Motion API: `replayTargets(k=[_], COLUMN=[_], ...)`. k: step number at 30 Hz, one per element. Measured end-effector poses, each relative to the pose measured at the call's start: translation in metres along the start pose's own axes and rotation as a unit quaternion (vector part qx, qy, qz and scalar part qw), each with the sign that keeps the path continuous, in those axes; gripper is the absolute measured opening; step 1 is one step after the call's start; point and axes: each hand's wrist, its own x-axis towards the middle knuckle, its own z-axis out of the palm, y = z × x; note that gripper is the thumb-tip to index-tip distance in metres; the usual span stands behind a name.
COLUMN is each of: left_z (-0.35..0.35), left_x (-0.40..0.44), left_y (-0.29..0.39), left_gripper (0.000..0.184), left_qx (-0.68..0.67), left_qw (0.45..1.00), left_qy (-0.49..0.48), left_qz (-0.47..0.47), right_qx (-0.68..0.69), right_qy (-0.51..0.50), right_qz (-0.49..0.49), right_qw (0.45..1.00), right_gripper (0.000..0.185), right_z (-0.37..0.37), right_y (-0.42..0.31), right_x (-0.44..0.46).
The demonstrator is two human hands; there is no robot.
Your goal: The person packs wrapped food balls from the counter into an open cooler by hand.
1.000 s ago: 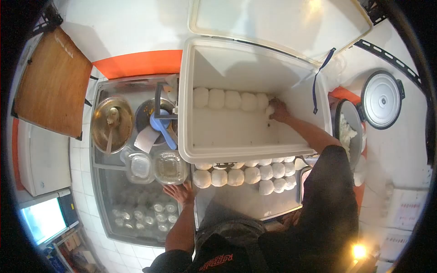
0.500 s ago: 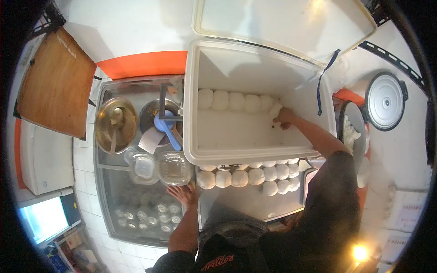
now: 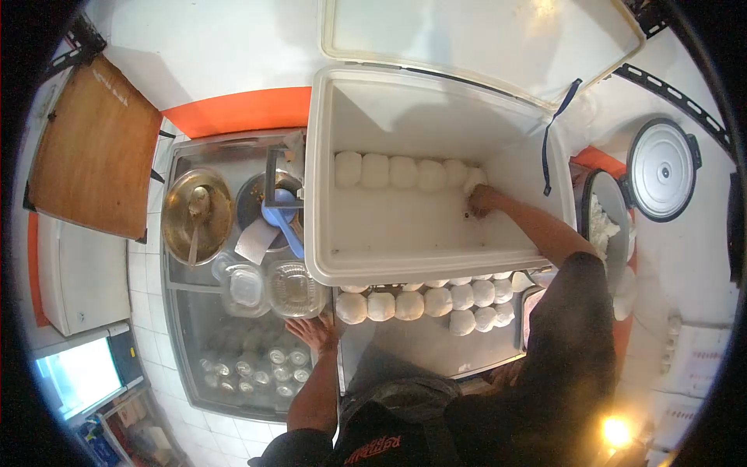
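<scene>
My right hand reaches down into a large white cooler box, its fingers curled against a white ball at the right end of a row. Several similar soft, rounded white balls sit side by side along the box's back wall. Whether they are dough or rice I cannot tell. My left hand lies flat with fingers spread on the edge of a glass-topped chest, beside clear plastic containers. It holds nothing.
More white balls line a metal tray before the cooler. Its lid stands raised behind. To the left are a metal bowl with a spoon and a blue-handled scoop. A pot with white food stands right.
My right hand has edged slightly up and closer to the end ball of the row. My left hand stays where it was. The view has shifted a little.
</scene>
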Motion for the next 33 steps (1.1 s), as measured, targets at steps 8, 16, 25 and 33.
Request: replayTargets(k=[8, 16, 25, 33], left_z=[0.021, -0.006, -0.03, -0.08], left_x=[-0.008, 0.0, 0.009, -0.029], left_y=[-0.025, 0.005, 0.015, 0.072], left_gripper=[0.076, 0.075, 0.069, 0.073], left_qx=[0.062, -0.031, -0.108, -0.16], left_qw=[0.996, 1.0, 0.983, 0.957], left_qy=[-0.068, 0.003, 0.09, -0.055], left_qz=[-0.009, 0.005, 0.116, 0.234], right_qx=[-0.071, 0.592, 0.351, 0.225], right_qy=[0.043, 0.197, 0.28, 0.331], right_qz=[-0.095, -0.219, -0.05, 0.041], right_qw=[0.992, 0.751, 0.892, 0.916], right_gripper=[0.025, 0.034, 0.074, 0.089], right_z=[-0.004, -0.239, -0.014, 0.025], right_y=[0.019, -0.111, -0.374, -0.425], right_x=[-0.017, -0.278, -0.138, -0.071])
